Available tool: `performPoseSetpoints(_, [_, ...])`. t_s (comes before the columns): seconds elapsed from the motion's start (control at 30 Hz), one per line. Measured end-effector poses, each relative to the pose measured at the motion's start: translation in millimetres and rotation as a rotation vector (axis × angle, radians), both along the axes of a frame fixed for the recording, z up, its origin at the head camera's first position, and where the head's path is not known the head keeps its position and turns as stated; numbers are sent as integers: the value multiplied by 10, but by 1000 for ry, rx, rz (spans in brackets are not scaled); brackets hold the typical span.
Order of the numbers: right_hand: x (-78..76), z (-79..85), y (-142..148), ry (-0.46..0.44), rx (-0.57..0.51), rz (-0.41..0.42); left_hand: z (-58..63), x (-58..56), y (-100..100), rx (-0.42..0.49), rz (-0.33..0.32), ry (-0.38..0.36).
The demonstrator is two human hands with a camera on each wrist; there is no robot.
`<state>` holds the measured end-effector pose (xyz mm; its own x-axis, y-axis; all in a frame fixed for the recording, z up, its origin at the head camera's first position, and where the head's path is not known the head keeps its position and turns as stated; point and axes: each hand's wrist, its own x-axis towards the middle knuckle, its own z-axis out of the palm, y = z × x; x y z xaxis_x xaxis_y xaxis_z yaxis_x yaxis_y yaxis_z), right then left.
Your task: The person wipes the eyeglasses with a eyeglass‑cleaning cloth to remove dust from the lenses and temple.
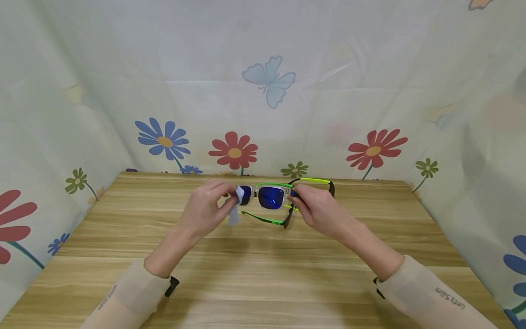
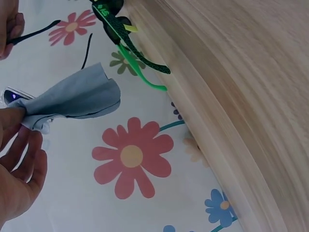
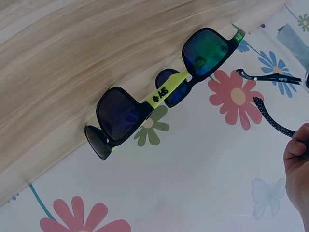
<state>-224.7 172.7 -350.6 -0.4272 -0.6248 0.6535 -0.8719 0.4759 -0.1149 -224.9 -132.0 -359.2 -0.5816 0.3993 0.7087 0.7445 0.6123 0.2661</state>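
Sunglasses with a clear frame and blue mirrored lenses (image 1: 271, 198) are held up over the table, front facing me. My right hand (image 1: 322, 208) grips them at the right-hand end by a dark temple arm (image 3: 275, 118). Between thumb and fingers, my left hand (image 1: 201, 208) pinches a grey-blue cloth (image 1: 234, 215) against the left-hand lens, covering its outer part. In the left wrist view the cloth (image 2: 77, 94) sticks out from the fingers as a loose fold. Most of the clear frame is hidden behind hand and cloth there.
Behind the held pair, black sunglasses with green temples (image 1: 263, 219) and black sunglasses with yellow temples (image 1: 314, 180) lie on the wooden table (image 1: 263, 283), close to its far edge. A flower-print curtain (image 1: 312, 123) surrounds the table at the back and sides.
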Motion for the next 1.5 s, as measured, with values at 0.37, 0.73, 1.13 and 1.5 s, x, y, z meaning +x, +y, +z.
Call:
performPoseSetpoints(0.37, [-1, -24, -18, -24, 10, 8, 68, 84, 93, -26, -29, 22])
performPoseSetpoints(0.73, [5, -45, -35, -22, 32, 2, 73, 65, 123, -46, -17, 75])
performPoseSetpoints(1.13, [0, -3, 4, 0, 11, -2, 12, 0, 47, -75, 45, 51])
performPoseSetpoints(1.5, [7, -15, 20, -22, 14, 2, 2, -59, -14, -66, 67, -78])
